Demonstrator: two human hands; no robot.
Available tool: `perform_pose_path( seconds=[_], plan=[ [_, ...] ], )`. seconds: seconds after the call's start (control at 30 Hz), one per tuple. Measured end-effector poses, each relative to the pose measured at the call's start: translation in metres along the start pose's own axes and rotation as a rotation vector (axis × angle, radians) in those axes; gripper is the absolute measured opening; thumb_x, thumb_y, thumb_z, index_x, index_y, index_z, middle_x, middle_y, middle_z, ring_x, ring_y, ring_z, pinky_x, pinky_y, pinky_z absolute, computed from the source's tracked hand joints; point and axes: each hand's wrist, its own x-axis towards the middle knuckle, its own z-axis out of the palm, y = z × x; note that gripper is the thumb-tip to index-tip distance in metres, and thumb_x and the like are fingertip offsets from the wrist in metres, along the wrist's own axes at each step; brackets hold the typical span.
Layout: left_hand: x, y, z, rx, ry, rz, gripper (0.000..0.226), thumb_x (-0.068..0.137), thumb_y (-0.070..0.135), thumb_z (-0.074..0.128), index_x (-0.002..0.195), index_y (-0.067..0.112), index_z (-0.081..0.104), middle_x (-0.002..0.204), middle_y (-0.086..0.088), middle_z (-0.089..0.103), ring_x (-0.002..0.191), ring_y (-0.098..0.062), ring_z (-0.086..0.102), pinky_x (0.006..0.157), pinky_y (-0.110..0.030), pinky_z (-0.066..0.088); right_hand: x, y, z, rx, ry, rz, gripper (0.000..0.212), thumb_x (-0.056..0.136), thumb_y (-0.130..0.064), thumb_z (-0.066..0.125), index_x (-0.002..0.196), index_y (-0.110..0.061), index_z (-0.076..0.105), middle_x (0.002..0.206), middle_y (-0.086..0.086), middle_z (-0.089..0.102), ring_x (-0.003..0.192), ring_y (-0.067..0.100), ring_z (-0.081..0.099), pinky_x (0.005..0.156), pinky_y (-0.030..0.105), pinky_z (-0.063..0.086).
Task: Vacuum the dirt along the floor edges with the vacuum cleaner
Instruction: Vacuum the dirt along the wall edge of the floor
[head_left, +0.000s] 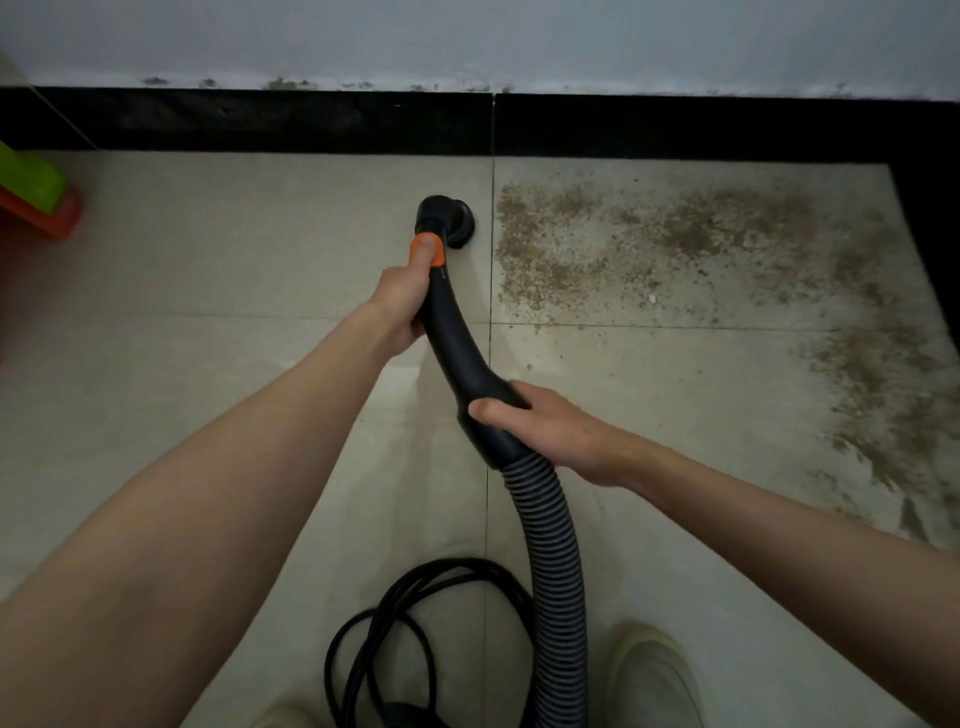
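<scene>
**mopless_mike:** So, head view, where's this at? Looks to me like the sweep along the wall is mid-way. The round nozzle (448, 221) sits down on the pale floor tile (234, 249), just left of the grout line, a bit short of the black baseboard (260, 122). That tile looks clean, but the dirt (649, 244) is spread thick over the next tile to the right and trails down the right-hand edge.

**tile_gremlin:** Agreed, I'd call it the "working toward the mess" step. Next move probably wants the nozzle slid right across the grout line into that brown patch, kept low and close to the baseboard, then followed round the corner strip.

**mopless_mike:** Hands?

**tile_gremlin:** Left hand (400, 306) is wrapped around the curved black wand (452, 343) up front, thumb pressed on the orange collar (427, 252). Right hand (540, 431) grips the rear of the handle from above, fingers curled over it, right where the ribbed hose (550, 545) joins. Both forearms reach out forward, left one longer.

**mopless_mike:** Watch the coiled black cord (395, 623) by the shoes (652, 675), though. Could snag if they step right. Something green and orange (36, 197) sits at the far left, can't tell what.
</scene>
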Motion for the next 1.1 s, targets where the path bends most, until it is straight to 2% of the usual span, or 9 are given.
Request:
perform_pose_path(
  seconds=[0.2,0.27,0.33,0.5,0.6,0.7,0.83,0.97,1.1],
  plan=[
    [0.015,0.01,0.023,-0.041,-0.003,0.026,0.048,0.097,0.052,0.039,0.101,0.006,0.053,0.09,-0.006,0.059,0.079,-0.016,0.058,0.066,-0.028,0.05,0.003,0.002,-0.018,0.001,0.182,-0.061,0.025,0.081,-0.054,0.064,0.092,-0.034,0.054,0.091,-0.011,0.067,0.071,-0.001,0.067,0.061,0.017,0.051],
    [0.019,0.011,0.031,-0.074,0.01,0.032,0.046,0.097,0.052,0.039,0.094,0.008,0.054,0.087,-0.005,0.059,0.077,-0.016,0.058,0.065,-0.028,0.049,0.003,0.002,-0.026,0.04,0.216,-0.04,0.027,0.078,-0.052,0.066,0.093,-0.031,0.056,0.089,-0.006,0.068,0.067,0.005,0.068,0.064,0.026,0.059],
    [0.025,0.013,0.039,-0.117,0.006,0.029,0.051,0.097,0.052,0.039,0.107,0.004,0.055,0.09,-0.006,0.061,0.08,-0.017,0.06,0.064,-0.028,0.049,0.004,0.0,-0.035,0.06,0.288,-0.052,0.027,0.077,-0.049,0.067,0.093,-0.028,0.057,0.088,-0.004,0.067,0.068,0.011,0.068,0.065,0.034,0.061],
    [0.045,0.023,0.063,-0.181,0.011,0.033,0.061,0.098,0.052,0.037,0.13,0.001,0.047,0.124,-0.017,0.059,0.107,-0.025,0.06,0.074,-0.031,0.05,0.013,-0.001,-0.065,-0.072,0.462,-0.147,0.026,0.068,-0.054,0.066,0.084,-0.035,0.058,0.077,-0.011,0.066,0.059,0.003,0.065,0.053,0.025,0.058],
    [0.054,0.025,0.078,-0.191,0.01,0.019,0.064,0.097,0.053,0.037,0.133,0.001,0.045,0.129,-0.017,0.056,0.115,-0.028,0.057,0.08,-0.033,0.049,0.021,0.001,-0.089,-0.17,0.465,-0.158,0.026,0.07,-0.055,0.066,0.087,-0.038,0.058,0.076,-0.012,0.066,0.056,0.001,0.063,0.053,0.023,0.056],
    [0.061,0.025,0.09,-0.182,0.014,-0.014,0.064,0.097,0.054,0.036,0.136,0.003,0.041,0.128,-0.015,0.055,0.107,-0.026,0.056,0.082,-0.035,0.047,0.028,0.003,-0.112,-0.226,0.43,-0.15,0.032,0.066,-0.062,0.064,0.09,-0.041,0.058,0.08,-0.014,0.065,0.061,0.003,0.064,0.057,0.027,0.058],
    [0.069,0.025,0.109,-0.069,0.122,0.011,0.068,0.097,0.055,0.034,0.142,0.004,0.034,0.13,-0.013,0.052,0.117,-0.028,0.053,0.088,-0.036,0.048,0.037,0.007,-0.127,-0.178,0.406,-0.143,0.036,0.057,-0.07,0.061,0.081,-0.044,0.057,0.08,-0.016,0.065,0.065,0.0,0.064,0.057,0.028,0.059],
    [0.073,0.018,0.127,-0.018,0.198,-0.03,0.067,0.097,0.055,0.035,0.141,0.004,0.034,0.128,-0.014,0.053,0.113,-0.03,0.055,0.097,-0.042,0.048,0.041,0.018,-0.131,-0.239,0.429,-0.141,0.037,0.067,-0.066,0.063,0.094,-0.041,0.057,0.086,-0.016,0.064,0.078,0.008,0.064,0.068,0.033,0.058],
    [0.073,0.006,0.136,-0.017,0.199,0.007,0.063,0.098,0.053,0.034,0.135,0.002,0.04,0.117,-0.01,0.056,0.104,-0.026,0.056,0.088,-0.036,0.049,0.036,0.026,-0.132,-0.29,0.474,-0.113,0.059,0.056,-0.076,0.052,0.095,-0.032,0.058,0.084,-0.013,0.064,0.079,0.008,0.062,0.071,0.036,0.057]
  ],
)
